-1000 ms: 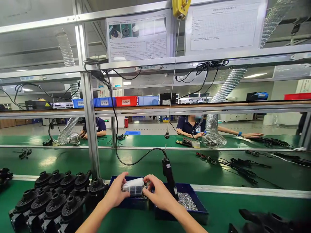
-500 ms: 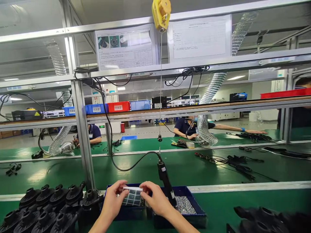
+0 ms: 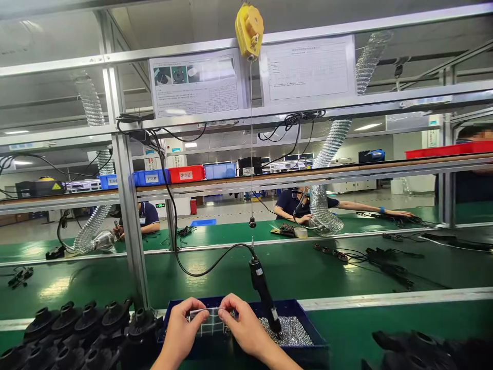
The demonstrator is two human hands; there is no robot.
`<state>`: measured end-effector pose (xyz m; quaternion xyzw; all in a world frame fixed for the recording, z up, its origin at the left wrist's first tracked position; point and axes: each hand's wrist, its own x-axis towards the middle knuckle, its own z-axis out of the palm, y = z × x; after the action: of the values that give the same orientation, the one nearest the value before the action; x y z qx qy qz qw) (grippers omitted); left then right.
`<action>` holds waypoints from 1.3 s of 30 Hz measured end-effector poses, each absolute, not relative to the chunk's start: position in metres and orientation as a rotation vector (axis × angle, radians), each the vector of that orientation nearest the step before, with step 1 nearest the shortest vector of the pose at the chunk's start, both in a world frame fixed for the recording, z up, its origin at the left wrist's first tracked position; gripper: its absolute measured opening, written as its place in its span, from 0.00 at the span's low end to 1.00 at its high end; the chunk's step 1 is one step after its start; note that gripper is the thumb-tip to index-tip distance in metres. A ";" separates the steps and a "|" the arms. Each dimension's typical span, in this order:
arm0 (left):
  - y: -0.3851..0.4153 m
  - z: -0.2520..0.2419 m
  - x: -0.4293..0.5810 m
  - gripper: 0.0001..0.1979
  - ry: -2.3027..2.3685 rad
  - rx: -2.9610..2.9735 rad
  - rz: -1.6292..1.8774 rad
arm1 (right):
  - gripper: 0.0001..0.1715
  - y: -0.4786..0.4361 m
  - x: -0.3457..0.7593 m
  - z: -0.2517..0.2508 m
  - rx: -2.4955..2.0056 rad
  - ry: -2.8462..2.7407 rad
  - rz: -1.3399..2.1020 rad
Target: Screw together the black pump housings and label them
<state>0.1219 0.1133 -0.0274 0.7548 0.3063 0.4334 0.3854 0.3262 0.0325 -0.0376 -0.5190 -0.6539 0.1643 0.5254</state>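
My left hand [image 3: 184, 326] and my right hand [image 3: 246, 325] pinch the top edge of a small see-through sheet with white grid lines [image 3: 211, 326] between thumbs and fingers. It hangs upright between them, in front of a blue bin [image 3: 316, 329]. Small shiny screws [image 3: 295, 331] fill the bin's right part. Just past my right hand, a black electric screwdriver [image 3: 264, 295] leans with its lower end in the screws. Its cable [image 3: 215, 270] loops up to the left.
Rows of black round housings [image 3: 88, 326] stand at the left, more black parts [image 3: 423, 352] at the right. A metal post [image 3: 131, 231] rises behind. A yellow balancer [image 3: 249, 33] hangs overhead with its cord. Cables [image 3: 385, 257] lie on the green bench; co-workers sit beyond it.
Both hands still hold the sheet by its top edge; its top has turned, so less white shows there. My right hand's fingers have shifted slightly left, closer to my left hand. The view has tilted slightly.
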 end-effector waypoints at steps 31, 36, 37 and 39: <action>0.124 -0.046 0.129 0.28 0.605 1.660 1.113 | 0.29 0.021 0.325 -0.021 -1.062 -1.498 0.229; 0.116 -0.038 0.127 0.33 0.753 1.799 1.075 | 0.25 0.016 0.322 -0.018 -1.017 -1.465 0.232; 0.114 -0.037 0.127 0.33 0.770 1.830 1.080 | 0.30 0.015 0.320 -0.016 -1.009 -1.434 0.279; 0.111 -0.035 0.126 0.31 0.771 1.916 1.090 | 0.41 0.013 0.315 -0.014 -0.975 -1.368 0.432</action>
<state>0.1262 0.1115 -0.0354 0.7548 0.3035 0.4292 0.3923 0.3147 0.0134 -0.0135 -0.4287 -0.6015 0.1901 0.6468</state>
